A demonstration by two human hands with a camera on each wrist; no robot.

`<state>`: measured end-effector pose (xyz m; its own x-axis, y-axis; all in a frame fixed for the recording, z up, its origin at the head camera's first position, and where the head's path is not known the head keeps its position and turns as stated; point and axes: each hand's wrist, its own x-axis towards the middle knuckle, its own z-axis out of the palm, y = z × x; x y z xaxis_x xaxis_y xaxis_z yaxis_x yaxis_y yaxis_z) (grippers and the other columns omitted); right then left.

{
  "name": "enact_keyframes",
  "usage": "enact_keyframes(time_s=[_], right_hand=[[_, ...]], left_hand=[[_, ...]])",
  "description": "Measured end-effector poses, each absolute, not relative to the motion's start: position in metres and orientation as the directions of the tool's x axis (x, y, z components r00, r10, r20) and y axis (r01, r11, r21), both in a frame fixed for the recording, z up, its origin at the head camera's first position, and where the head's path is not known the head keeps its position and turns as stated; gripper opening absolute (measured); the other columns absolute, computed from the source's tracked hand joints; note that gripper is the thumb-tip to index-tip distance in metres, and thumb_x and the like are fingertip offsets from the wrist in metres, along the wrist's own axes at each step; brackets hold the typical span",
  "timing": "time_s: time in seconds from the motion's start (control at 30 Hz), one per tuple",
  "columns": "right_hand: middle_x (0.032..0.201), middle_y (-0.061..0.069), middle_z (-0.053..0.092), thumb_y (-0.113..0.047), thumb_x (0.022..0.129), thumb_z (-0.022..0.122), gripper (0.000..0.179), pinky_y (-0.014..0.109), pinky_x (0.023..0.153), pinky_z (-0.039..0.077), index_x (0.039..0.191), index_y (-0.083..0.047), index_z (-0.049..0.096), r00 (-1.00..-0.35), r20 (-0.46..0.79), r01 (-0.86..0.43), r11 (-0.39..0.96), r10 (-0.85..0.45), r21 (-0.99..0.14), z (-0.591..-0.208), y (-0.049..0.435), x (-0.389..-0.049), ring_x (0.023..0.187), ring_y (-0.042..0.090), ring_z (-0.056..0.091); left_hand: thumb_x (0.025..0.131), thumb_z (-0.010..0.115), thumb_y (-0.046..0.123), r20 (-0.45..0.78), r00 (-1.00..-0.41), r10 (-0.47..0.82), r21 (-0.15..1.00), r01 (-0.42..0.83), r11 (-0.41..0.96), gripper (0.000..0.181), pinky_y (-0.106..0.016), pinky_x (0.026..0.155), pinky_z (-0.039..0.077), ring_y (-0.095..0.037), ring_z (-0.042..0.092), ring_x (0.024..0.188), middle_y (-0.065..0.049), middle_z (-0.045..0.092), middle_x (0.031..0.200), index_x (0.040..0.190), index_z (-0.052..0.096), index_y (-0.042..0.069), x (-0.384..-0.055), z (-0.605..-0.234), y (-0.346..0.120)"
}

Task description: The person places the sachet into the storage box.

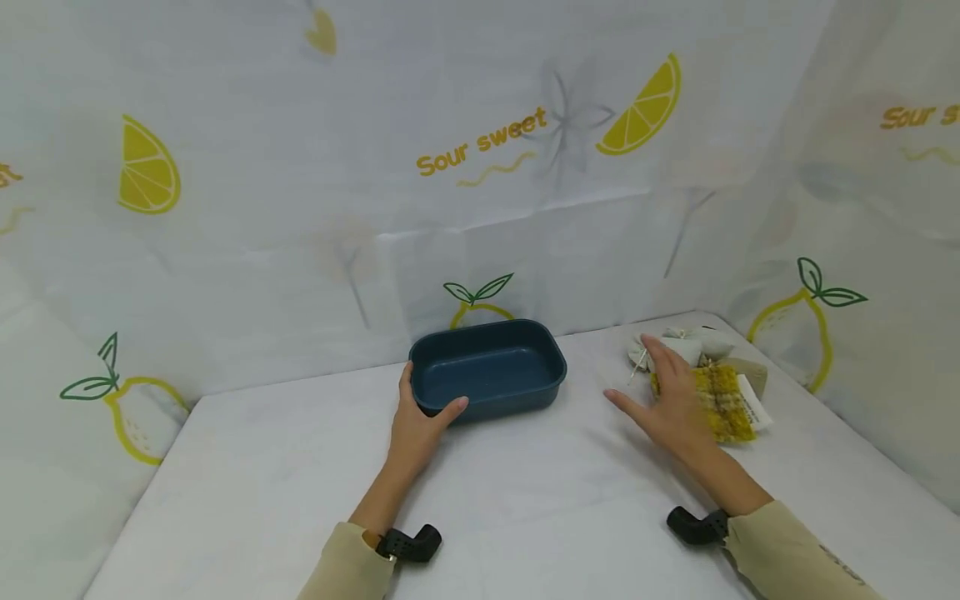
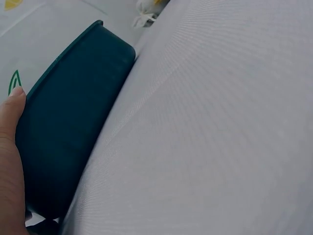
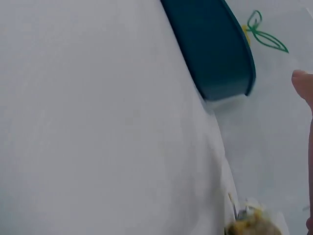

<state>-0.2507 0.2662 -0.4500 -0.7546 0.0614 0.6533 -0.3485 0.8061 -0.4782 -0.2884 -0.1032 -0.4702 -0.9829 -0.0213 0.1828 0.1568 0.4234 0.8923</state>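
Observation:
A dark blue rectangular container (image 1: 487, 375) stands on the white-covered table near the back wall, its inside bare. My left hand (image 1: 420, 425) grips its left end, fingers along the side wall and thumb at the front rim. In the left wrist view the thumb (image 2: 12, 117) lies against the container's outer wall (image 2: 73, 117). To the right, my right hand (image 1: 675, 408) hovers with thumb and fingers spread, holding nothing. It partly hides a yellow and brown checked fabric pouch (image 1: 723, 404) in a small pile.
Around the checked pouch lie white drawstring bags (image 1: 681, 347), a beige pouch (image 1: 748, 373) and a white packet (image 1: 753, 403) with dark print. A lemon-printed white cloth (image 1: 300, 217) hangs behind the table (image 1: 525, 500) and along its sides.

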Motion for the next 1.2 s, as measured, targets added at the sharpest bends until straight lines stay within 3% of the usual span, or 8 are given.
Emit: enact_keyframes(time_s=[0.17,0.33,0.47,0.6,0.73,1.1,1.2], right_hand=[[0.152,0.029,0.042,-0.028,0.070,0.092,0.104,0.074,0.093,0.038,0.156,-0.009,0.038,-0.748,0.658,-0.299,0.843,0.085,-0.448,-0.455,0.312,-0.239,0.135,0.055,0.041],[0.156,0.028,0.037,-0.031,0.070,0.092,0.110,0.076,0.092,0.037,0.160,-0.012,0.030,-0.800,0.593,-0.233,0.859,0.097,-0.455,-0.462,0.333,-0.235,0.139,0.056,0.036],[0.156,0.027,0.038,-0.039,0.064,0.095,0.116,0.073,0.100,0.034,0.158,-0.011,0.033,-0.819,0.573,-0.235,0.886,0.042,-0.400,-0.468,0.339,-0.236,0.139,0.053,0.035],[0.158,0.026,0.037,-0.048,0.062,0.093,0.119,0.068,0.119,0.019,0.159,-0.012,0.034,-0.815,0.577,-0.273,0.915,-0.056,-0.298,-0.473,0.342,-0.239,0.143,0.052,0.031],[0.158,0.027,0.037,-0.052,0.066,0.089,0.116,0.063,0.125,0.007,0.160,-0.015,0.032,-0.815,0.569,-0.279,0.935,-0.109,-0.221,-0.475,0.346,-0.242,0.146,0.051,0.029],[0.133,0.033,0.058,-0.032,0.064,0.092,0.100,0.065,0.109,0.033,0.150,-0.010,0.047,-0.763,0.640,-0.259,0.950,-0.092,-0.172,-0.472,0.354,-0.252,0.122,0.051,0.052],[0.132,0.033,0.059,-0.026,0.065,0.092,0.094,0.065,0.097,0.042,0.148,-0.011,0.049,-0.767,0.636,-0.257,0.948,-0.081,-0.189,-0.473,0.353,-0.251,0.113,0.053,0.057]], left_hand=[[0.082,0.078,0.058,0.182,-0.983,-0.026,0.891,0.153,0.428,0.114,-0.063,0.118,0.031,-0.037,0.028,0.154,-0.010,0.020,0.170,0.163,0.002,0.031,-0.289,-0.469,-0.107],[0.083,0.077,0.057,0.177,-0.984,-0.023,0.882,0.148,0.447,0.114,-0.064,0.117,0.033,-0.039,0.030,0.152,-0.013,0.020,0.169,0.164,0.001,0.029,-0.289,-0.469,-0.109],[0.084,0.076,0.057,0.181,-0.983,-0.007,0.880,0.159,0.448,0.113,-0.064,0.118,0.031,-0.039,0.028,0.154,-0.014,0.018,0.170,0.164,0.002,0.027,-0.288,-0.469,-0.109],[0.084,0.076,0.055,0.199,-0.980,-0.009,0.883,0.176,0.435,0.113,-0.063,0.120,0.028,-0.037,0.024,0.155,-0.012,0.017,0.170,0.164,0.002,0.026,-0.288,-0.469,-0.108],[0.084,0.077,0.054,0.208,-0.978,-0.011,0.882,0.182,0.435,0.113,-0.063,0.120,0.029,-0.037,0.024,0.156,-0.012,0.017,0.170,0.164,0.002,0.025,-0.288,-0.469,-0.108],[0.085,0.075,0.056,0.197,-0.980,-0.007,0.882,0.174,0.438,0.112,-0.063,0.119,0.029,-0.037,0.023,0.156,-0.012,0.016,0.171,0.164,0.001,0.028,-0.289,-0.469,-0.104],[0.085,0.075,0.057,0.190,-0.982,-0.010,0.880,0.166,0.445,0.112,-0.063,0.119,0.029,-0.037,0.023,0.156,-0.012,0.016,0.171,0.164,0.001,0.028,-0.288,-0.469,-0.104]])
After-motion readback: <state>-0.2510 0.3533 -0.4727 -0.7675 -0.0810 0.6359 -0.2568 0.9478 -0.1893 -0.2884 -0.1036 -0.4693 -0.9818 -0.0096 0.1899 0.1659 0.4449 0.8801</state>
